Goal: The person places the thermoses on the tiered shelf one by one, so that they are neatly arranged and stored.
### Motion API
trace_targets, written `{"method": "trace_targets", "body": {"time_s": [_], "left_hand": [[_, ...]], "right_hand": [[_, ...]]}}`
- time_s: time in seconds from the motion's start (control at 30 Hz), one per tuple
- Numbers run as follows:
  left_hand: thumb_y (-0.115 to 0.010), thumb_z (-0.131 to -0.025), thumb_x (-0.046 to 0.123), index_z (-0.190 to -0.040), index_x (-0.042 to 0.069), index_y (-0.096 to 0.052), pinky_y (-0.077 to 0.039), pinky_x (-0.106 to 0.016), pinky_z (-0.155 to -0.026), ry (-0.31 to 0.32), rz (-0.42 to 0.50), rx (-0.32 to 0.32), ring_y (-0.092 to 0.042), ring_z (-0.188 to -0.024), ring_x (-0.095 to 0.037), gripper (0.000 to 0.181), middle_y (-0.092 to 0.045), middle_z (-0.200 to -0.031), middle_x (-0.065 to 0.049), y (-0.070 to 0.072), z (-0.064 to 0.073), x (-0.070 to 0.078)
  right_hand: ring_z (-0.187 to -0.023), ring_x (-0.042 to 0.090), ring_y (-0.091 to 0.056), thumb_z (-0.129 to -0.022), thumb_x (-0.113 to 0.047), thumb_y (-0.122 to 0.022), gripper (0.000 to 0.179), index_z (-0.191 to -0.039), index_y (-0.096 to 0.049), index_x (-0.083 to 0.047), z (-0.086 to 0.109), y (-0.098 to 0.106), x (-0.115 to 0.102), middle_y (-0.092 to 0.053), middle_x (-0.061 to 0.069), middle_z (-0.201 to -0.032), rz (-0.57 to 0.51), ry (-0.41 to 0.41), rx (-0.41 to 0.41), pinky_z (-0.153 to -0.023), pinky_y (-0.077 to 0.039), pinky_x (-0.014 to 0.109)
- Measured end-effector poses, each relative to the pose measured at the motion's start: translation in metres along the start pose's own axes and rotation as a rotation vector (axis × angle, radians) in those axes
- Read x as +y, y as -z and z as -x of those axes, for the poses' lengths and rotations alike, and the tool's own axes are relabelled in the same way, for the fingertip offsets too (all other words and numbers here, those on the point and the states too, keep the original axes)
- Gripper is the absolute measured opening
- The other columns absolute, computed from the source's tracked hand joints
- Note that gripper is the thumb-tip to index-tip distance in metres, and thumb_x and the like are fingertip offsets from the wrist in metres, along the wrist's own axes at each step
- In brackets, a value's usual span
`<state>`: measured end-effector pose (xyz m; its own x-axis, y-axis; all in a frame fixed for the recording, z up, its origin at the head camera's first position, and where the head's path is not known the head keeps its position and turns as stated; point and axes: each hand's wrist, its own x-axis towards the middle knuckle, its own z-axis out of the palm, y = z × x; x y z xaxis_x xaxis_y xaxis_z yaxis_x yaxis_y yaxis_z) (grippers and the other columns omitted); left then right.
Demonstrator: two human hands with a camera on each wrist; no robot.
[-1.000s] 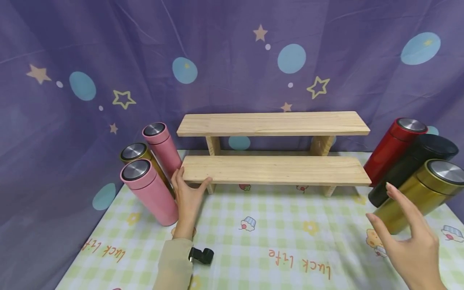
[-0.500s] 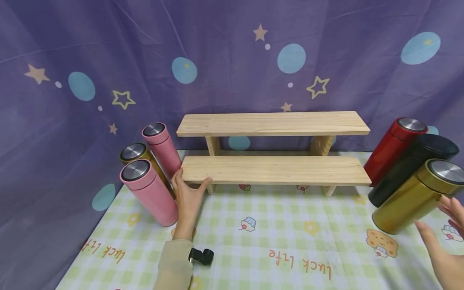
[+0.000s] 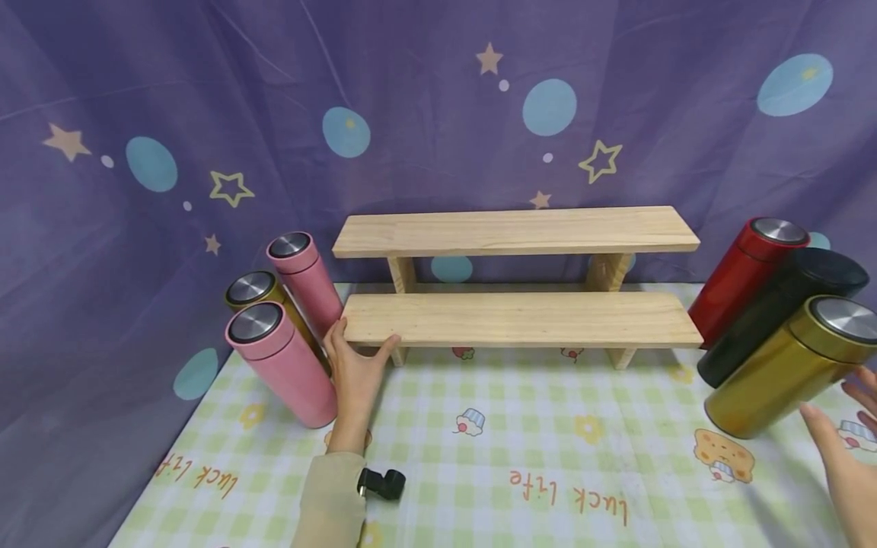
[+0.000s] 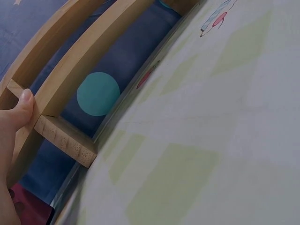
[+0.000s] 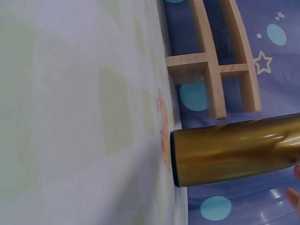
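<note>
My left hand (image 3: 356,373) grips the left end of the lower board of a two-tier wooden shelf (image 3: 521,320). In the left wrist view, its thumb (image 4: 26,99) lies against the board's front edge. Close to the left fingers stands a pink thermos bottle (image 3: 294,377), with a gold one (image 3: 252,289) and another pink one (image 3: 311,281) behind it. On the right, my right hand (image 3: 849,479) is spread beside a gold thermos bottle (image 3: 784,373), thumb and fingers apart. The right wrist view shows that gold bottle (image 5: 234,152) upright on the cloth, fingertips at the frame's edge near it.
A black bottle (image 3: 767,327) and a red thermos bottle (image 3: 740,274) stand behind the right gold one, near the shelf's right end. Green checked cloth (image 3: 521,434) covers the table. A purple curtain (image 3: 425,61) hangs close behind the shelf.
My right hand has moved right, from in front of the gold thermos bottle to its right side, partly out of the head view. My left hand has stayed on the shelf.
</note>
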<state>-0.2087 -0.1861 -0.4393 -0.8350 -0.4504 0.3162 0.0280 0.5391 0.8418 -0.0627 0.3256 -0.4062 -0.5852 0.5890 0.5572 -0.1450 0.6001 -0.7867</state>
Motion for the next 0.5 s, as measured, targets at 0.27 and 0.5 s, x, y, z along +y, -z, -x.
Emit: {"method": "trace_targets", "body": {"time_s": [0.27,0.5], "left_hand": [[-0.086,-0.075,0.046,-0.15,0.005,-0.031,-0.032,-0.052,-0.107,0.004,0.001,0.001,-0.036,-0.135,-0.034,0.102,-0.028,-0.151,-0.014,0.001,0.0,0.001],[-0.085,-0.075,0.046,-0.149,0.005,-0.032,-0.032,-0.052,-0.107,0.001,0.001,0.003,-0.037,-0.135,-0.035,0.1,-0.028,-0.151,-0.013,0.0,0.0,0.0]], "right_hand": [[-0.125,0.001,-0.049,-0.087,-0.004,-0.074,0.068,-0.146,-0.046,-0.021,-0.011,-0.012,0.008,-0.052,-0.004,-0.144,-0.011,-0.11,-0.011,-0.102,-0.035,0.012],[-0.123,0.003,-0.046,-0.083,-0.005,-0.077,0.074,-0.147,-0.044,-0.026,-0.015,-0.02,0.011,-0.051,-0.01,-0.135,-0.022,-0.166,-0.037,-0.097,-0.037,0.009]]}}
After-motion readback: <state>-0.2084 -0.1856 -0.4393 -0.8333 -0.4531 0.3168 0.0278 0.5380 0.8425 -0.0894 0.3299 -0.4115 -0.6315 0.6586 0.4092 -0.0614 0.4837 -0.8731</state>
